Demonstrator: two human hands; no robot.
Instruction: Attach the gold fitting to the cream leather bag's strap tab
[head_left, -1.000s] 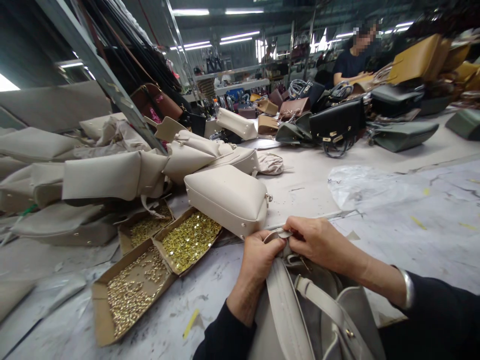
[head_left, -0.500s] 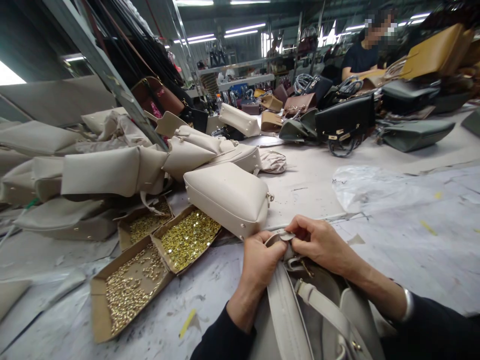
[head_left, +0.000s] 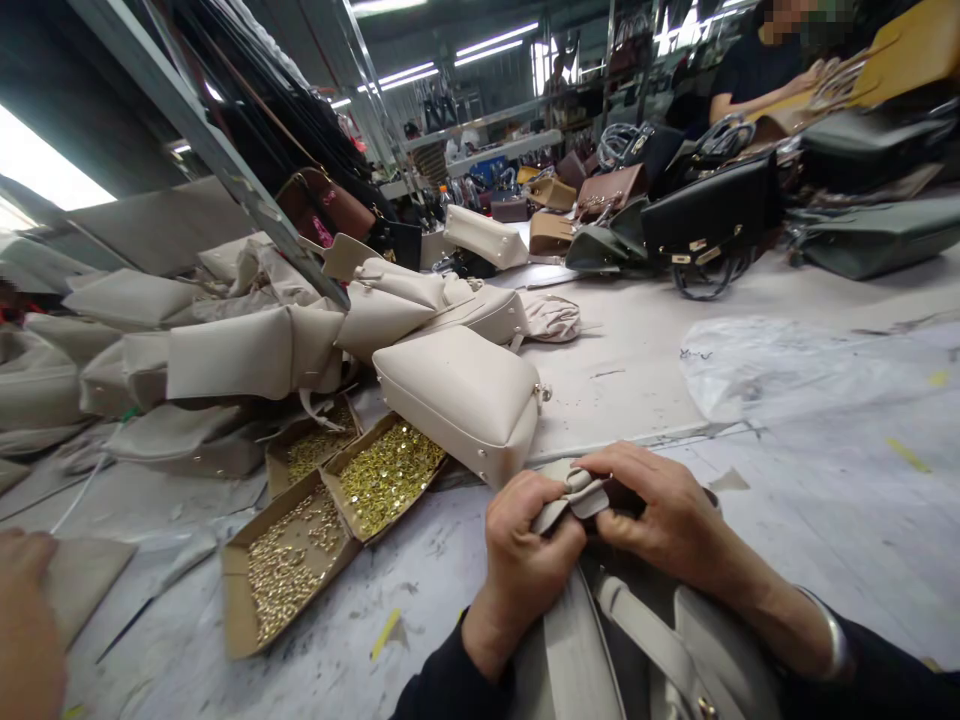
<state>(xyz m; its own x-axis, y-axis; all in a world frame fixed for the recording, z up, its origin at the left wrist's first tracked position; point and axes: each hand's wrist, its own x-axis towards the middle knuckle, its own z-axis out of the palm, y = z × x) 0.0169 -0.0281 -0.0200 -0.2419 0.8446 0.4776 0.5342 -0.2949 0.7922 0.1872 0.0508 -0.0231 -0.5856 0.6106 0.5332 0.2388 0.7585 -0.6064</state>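
From the head view, the left hand [head_left: 525, 540] was closed around the end of a cream strap [head_left: 574, 497], its fingers curled tight over the folded tip, while the right hand [head_left: 664, 520] pinched the same strap end from the other side, fingers bent and pressed against it. Both hands sat close together at the near edge of the tabletop [head_left: 787, 470], just above a cream bag [head_left: 675, 650] lying near the person, with the strap running down onto it. Just beyond the hands, slightly left, a finished cream handbag [head_left: 461, 395] lay tilted against the far rim of a cardboard tray of gold studs [head_left: 386, 475]; a second tray [head_left: 281, 570] sat nearer and farther left. A heap of cream bag pieces [head_left: 225, 350] filled the left side. A clear plastic sheet [head_left: 750, 365] lay to the right, well apart from the hands. At the far side stood a black handbag [head_left: 709, 215], and a person in a dark shirt [head_left: 754, 70] worked behind it. Another hand [head_left: 26, 630] showed at the near left edge.
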